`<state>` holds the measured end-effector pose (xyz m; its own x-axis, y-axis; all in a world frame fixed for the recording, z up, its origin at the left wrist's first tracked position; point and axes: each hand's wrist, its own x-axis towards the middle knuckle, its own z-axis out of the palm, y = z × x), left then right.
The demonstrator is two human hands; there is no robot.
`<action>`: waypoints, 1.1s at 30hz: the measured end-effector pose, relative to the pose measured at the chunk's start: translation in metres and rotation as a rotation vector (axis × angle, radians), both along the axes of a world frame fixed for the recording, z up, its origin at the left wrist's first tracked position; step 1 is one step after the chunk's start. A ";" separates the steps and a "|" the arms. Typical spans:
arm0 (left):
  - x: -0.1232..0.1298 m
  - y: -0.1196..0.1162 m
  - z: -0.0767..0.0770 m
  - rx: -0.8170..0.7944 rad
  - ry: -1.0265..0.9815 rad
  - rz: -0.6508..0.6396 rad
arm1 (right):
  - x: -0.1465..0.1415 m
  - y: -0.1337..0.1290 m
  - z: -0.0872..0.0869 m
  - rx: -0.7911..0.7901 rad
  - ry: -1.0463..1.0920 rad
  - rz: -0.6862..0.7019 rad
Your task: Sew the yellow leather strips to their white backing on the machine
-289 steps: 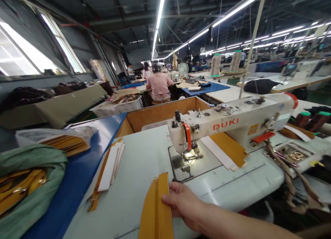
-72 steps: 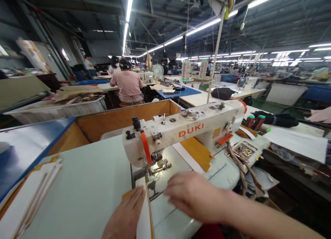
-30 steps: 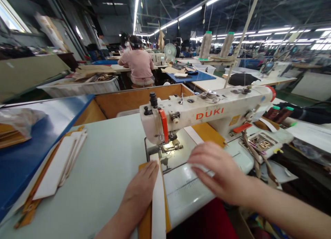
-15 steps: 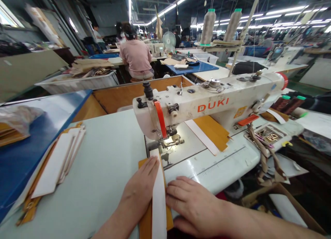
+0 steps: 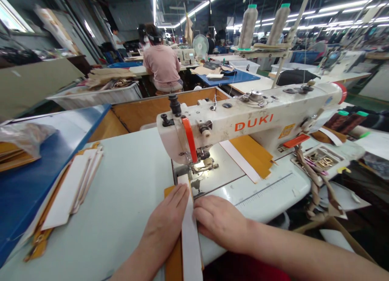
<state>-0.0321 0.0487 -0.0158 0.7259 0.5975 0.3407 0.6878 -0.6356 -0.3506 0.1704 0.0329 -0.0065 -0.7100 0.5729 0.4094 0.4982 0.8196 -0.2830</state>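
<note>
A white strip (image 5: 191, 240) lies lengthwise on a mustard-coloured piece (image 5: 174, 260), its far end just in front of the needle area of the sewing machine (image 5: 255, 115). My left hand (image 5: 168, 214) rests flat on the strip's left side, fingers stretched forward and nothing gripped. At the strip's right edge, my right hand (image 5: 220, 222) has its fingers bent together against the edge; whether they pinch it is hidden. Another mustard piece (image 5: 252, 153) with a white strip lies under the machine arm.
On the left of the table (image 5: 130, 184) lies a stack of white and mustard pieces (image 5: 68, 192). A small tray of metal parts (image 5: 323, 159) sits at the right. Beyond the machine, a person in pink (image 5: 162, 66) sits facing away.
My right hand has moved forward along the strip's edge, and its fingers are more bent. My left hand stays on the strip. The camera view has shifted slightly.
</note>
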 end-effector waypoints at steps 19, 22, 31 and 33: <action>0.006 -0.003 0.006 0.006 -0.050 0.020 | -0.008 0.020 0.000 0.202 -0.025 0.050; 0.003 -0.002 0.006 -0.066 -0.070 0.040 | -0.009 0.023 0.000 0.214 -0.060 0.065; 0.006 -0.004 0.011 -0.200 -0.123 0.076 | -0.011 0.031 0.000 0.279 -0.136 0.167; 0.008 -0.003 0.010 -0.184 -0.116 0.066 | -0.010 0.033 0.001 0.283 -0.139 0.180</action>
